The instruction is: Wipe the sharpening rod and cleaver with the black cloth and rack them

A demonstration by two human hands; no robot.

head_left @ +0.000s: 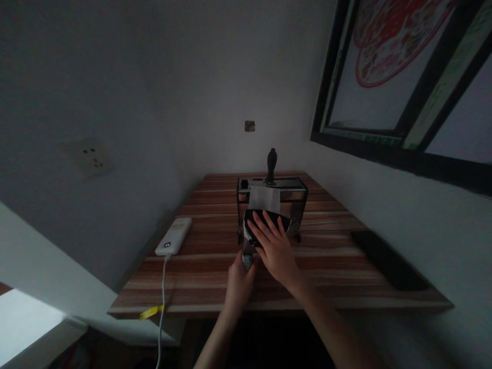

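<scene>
Rm, prob. home: wood-grain tbl (pixel 207 205), wall outlet (pixel 93 158).

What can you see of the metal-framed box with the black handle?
The metal-framed box stands on the striped brown wooden table. It has dark edges, a shiny grey top, a small black part at the top's left end and a bulging black handle standing upright. A white sheet and a black piece under the right hand hide some of its front; whether they touch it, I cannot tell.
</scene>
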